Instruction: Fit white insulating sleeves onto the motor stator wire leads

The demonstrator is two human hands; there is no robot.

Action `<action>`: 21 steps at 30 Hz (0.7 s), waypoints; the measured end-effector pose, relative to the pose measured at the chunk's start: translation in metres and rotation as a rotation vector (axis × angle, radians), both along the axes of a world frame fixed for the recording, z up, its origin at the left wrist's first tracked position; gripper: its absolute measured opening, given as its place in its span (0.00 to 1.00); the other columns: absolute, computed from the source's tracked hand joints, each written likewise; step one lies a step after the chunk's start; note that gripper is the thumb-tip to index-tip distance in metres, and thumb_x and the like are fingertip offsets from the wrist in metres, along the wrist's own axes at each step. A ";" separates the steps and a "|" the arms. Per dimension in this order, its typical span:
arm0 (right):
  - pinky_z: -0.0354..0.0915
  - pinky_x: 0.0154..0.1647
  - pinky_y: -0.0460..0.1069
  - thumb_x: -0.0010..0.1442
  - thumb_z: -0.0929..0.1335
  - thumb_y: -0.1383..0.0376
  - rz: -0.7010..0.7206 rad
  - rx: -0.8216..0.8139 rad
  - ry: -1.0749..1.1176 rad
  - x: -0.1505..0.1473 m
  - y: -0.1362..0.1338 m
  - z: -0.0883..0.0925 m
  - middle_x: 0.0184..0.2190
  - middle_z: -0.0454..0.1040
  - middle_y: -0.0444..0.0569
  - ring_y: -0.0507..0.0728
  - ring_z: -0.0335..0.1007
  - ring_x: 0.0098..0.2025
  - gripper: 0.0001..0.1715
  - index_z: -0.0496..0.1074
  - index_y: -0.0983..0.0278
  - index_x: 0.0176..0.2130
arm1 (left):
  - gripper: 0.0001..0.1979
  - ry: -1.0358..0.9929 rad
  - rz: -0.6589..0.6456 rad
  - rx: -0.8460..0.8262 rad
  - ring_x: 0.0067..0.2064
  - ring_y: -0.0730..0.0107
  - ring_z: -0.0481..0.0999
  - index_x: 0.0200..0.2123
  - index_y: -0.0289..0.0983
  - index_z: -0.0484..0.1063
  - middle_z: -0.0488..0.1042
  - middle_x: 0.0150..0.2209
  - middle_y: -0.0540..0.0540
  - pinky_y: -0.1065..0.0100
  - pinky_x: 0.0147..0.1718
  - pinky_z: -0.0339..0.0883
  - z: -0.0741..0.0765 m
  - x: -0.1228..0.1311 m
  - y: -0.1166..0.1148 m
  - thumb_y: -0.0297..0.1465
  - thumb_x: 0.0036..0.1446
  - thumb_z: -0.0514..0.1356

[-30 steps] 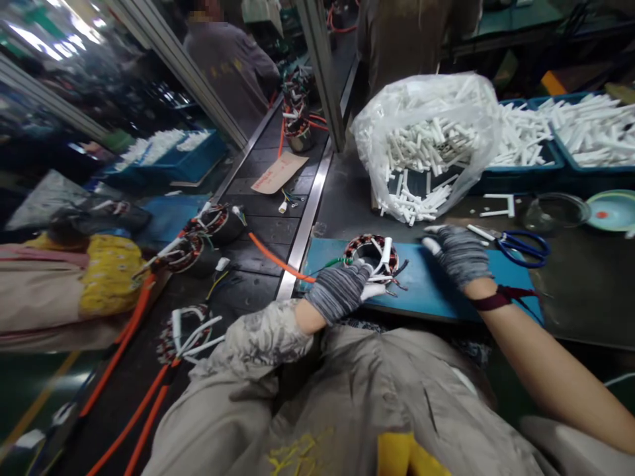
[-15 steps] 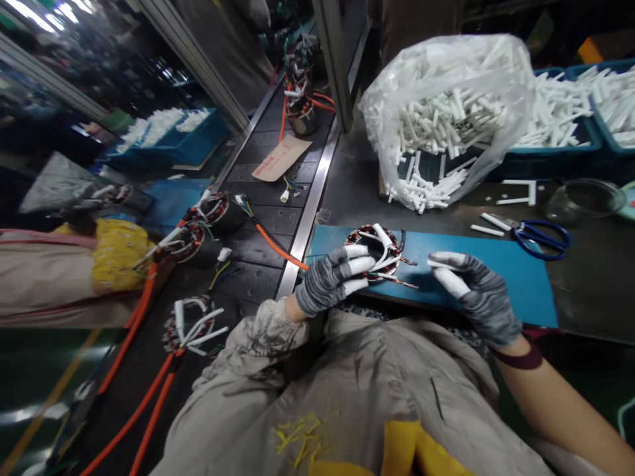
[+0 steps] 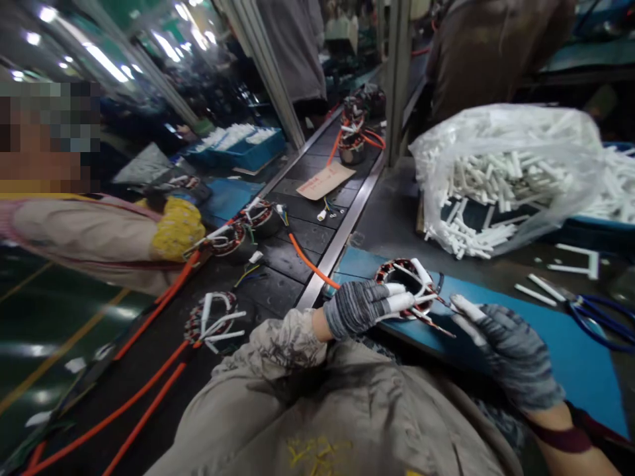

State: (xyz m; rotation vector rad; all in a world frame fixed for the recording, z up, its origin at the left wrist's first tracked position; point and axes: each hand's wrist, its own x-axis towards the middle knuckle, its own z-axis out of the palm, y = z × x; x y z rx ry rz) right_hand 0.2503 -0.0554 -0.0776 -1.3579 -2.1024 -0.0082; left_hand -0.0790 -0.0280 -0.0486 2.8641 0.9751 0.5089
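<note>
Coil ring [image 3: 383, 270] sits on the blue mat [image 3: 570, 350], left end, close to the edge facing the worker. Left hand [image 3: 358, 308] lies over the ring's near side, fingers narrow, white tips against the white tubes [image 3: 421, 272]; gripping one or just steadying, can't tell from here. Right hand [image 3: 510, 352] is over the middle of the mat, fingertips nearly together by the wire ends [image 3: 441, 328]. Might be pinching one, might be just beside; white tips would hide a small tube anyway. Main risk IMO: ring skids or tips over the mat's near edge, cause being a pull from the right hand that the left isn't holding against. Next: bare copper points out across the mat, so strands could splay or catch in the glove knit if the fingers close off-line. Orange cable [image 3: 312, 264] comes in at the mat's left end; if it's joined to the ring (left hand hides that spot), any drag on it could twist the ring. Dark red band [image 3: 565, 436] on the right wrist, by the mat's right end, could snag a wire on a low reach. Scissors [image 3: 590, 314] and loose tubes [image 3: 536, 295] by the mat's far edge: a wide elbow could knock them.
</note>
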 end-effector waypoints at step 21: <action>0.79 0.33 0.60 0.66 0.67 0.51 0.294 -0.492 0.338 -0.013 0.016 0.003 0.29 0.84 0.50 0.68 0.81 0.30 0.16 0.86 0.44 0.38 | 0.21 0.134 0.057 -0.489 0.63 0.62 0.81 0.68 0.47 0.74 0.80 0.63 0.50 0.67 0.58 0.76 0.046 0.017 0.017 0.38 0.76 0.59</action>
